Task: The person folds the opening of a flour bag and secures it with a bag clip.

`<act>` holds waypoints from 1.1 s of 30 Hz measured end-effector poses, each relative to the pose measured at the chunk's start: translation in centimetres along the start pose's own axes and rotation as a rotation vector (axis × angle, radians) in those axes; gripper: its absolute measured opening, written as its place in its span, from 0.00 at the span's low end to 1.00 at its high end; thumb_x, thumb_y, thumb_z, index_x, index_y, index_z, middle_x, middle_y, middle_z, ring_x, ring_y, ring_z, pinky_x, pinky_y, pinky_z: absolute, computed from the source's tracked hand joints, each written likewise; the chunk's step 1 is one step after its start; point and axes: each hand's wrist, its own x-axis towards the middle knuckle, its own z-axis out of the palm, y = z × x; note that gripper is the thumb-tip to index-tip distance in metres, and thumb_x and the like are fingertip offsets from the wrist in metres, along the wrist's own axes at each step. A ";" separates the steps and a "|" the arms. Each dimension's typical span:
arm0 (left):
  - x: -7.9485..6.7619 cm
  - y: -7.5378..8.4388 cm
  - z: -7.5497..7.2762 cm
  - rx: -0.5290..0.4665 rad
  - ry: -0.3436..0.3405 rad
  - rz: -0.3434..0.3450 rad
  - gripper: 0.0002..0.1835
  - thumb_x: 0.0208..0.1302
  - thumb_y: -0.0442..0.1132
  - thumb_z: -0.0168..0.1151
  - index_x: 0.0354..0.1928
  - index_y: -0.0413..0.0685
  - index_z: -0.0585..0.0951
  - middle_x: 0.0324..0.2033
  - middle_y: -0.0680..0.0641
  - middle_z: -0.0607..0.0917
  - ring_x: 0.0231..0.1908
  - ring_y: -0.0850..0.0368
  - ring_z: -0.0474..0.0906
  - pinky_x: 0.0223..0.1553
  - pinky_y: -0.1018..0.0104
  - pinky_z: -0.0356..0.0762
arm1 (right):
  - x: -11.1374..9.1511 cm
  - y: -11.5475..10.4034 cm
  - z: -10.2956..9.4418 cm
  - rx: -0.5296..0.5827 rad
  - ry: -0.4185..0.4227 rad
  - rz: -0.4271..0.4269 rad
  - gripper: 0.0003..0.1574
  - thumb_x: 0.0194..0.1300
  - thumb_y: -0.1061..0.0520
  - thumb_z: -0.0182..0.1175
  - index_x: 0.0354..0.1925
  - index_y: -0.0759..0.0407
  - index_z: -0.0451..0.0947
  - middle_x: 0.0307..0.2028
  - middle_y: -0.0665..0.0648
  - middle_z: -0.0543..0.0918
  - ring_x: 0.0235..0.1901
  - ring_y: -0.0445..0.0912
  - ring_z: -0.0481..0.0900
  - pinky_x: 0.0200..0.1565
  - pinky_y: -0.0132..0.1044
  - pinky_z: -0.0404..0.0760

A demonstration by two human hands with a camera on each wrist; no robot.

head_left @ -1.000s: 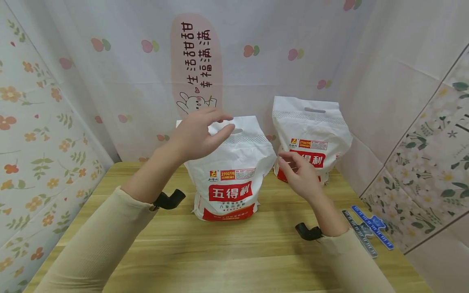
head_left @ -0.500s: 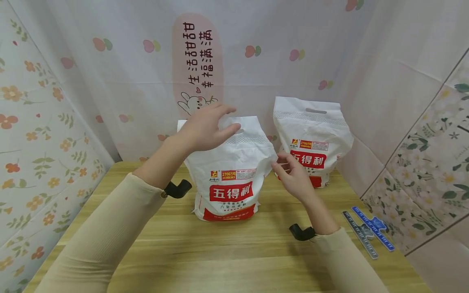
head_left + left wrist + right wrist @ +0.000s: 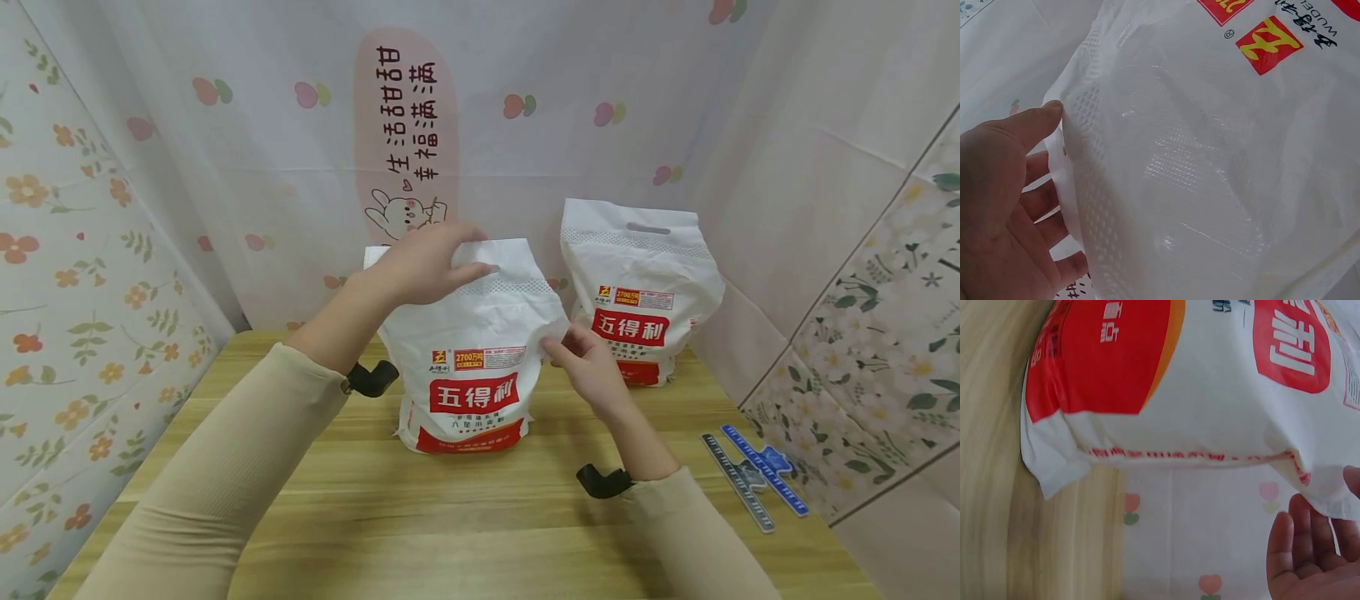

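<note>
A white flour bag (image 3: 480, 333) with red and yellow printing stands upright on the wooden table. My left hand (image 3: 423, 262) reaches over its top strip, thumb in front beside the handle slot and fingers behind the upper edge. In the left wrist view the thumb (image 3: 1041, 122) lies right at the perforated strip, and the fingers show past the edge, spread apart. My right hand (image 3: 592, 367) holds the bag's right upper side, with the thumb in front. From the right wrist view, the fingers (image 3: 1304, 537) curl at the bulging corner, partly behind it.
A second, similar flour bag (image 3: 641, 292) stands further back on the right. Two flat comb-edged pieces, one blue (image 3: 765, 468) and one grey (image 3: 738, 483), lie near the table's right edge. Patterned curtains (image 3: 285, 183) rise close behind the table and along both sides.
My right hand has moved left from the gap between the bags onto the front bag's side. The left hand has shifted slightly right and settled lower over the top edge. Both bags stay put.
</note>
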 end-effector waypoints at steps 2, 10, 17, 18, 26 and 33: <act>0.1 0.0 0.0 0.000 0.004 0.008 0.30 0.80 0.53 0.65 0.76 0.48 0.77 0.72 0.45 0.82 0.74 0.46 0.75 0.79 0.44 0.71 | 0.0 0.1 0.1 0.035 0.004 0.004 0.26 0.82 0.52 0.64 0.69 0.63 0.79 0.55 0.59 0.85 0.52 0.49 0.81 0.55 0.35 0.86; 0.2 0.2 0.0 -0.011 0.027 0.031 0.26 0.81 0.51 0.65 0.73 0.48 0.80 0.70 0.45 0.83 0.73 0.46 0.76 0.77 0.45 0.73 | 0.1 0.1 0.7 0.083 0.090 0.021 0.22 0.81 0.52 0.66 0.63 0.64 0.81 0.49 0.48 0.85 0.50 0.47 0.80 0.56 0.36 0.85; 0.5 0.6 0.0 -0.049 0.054 0.047 0.22 0.84 0.47 0.61 0.71 0.47 0.81 0.71 0.44 0.83 0.73 0.46 0.77 0.77 0.47 0.73 | 0.1 0.0 1.0 0.096 0.141 0.031 0.22 0.80 0.51 0.67 0.62 0.64 0.82 0.49 0.47 0.85 0.50 0.46 0.81 0.54 0.31 0.85; 0.6 0.6 0.0 -0.051 0.057 0.048 0.21 0.84 0.46 0.61 0.71 0.47 0.81 0.71 0.44 0.83 0.73 0.46 0.77 0.77 0.47 0.73 | 0.1 0.0 1.0 0.092 0.144 0.033 0.22 0.80 0.50 0.67 0.62 0.63 0.82 0.49 0.48 0.85 0.50 0.46 0.81 0.54 0.31 0.85; 0.8 1.1 -0.1 -0.068 0.087 0.070 0.14 0.83 0.42 0.61 0.62 0.45 0.85 0.62 0.44 0.87 0.68 0.47 0.81 0.73 0.49 0.77 | 0.0 -0.1 1.2 0.089 0.165 0.038 0.21 0.79 0.51 0.68 0.61 0.63 0.83 0.48 0.48 0.85 0.49 0.46 0.81 0.52 0.30 0.85; 0.7 1.1 -0.1 -0.075 0.108 0.083 0.12 0.83 0.41 0.62 0.58 0.45 0.86 0.59 0.45 0.88 0.66 0.47 0.82 0.72 0.50 0.78 | 0.1 0.2 1.3 0.074 0.189 0.012 0.18 0.78 0.52 0.69 0.56 0.65 0.84 0.41 0.46 0.85 0.44 0.45 0.80 0.48 0.30 0.84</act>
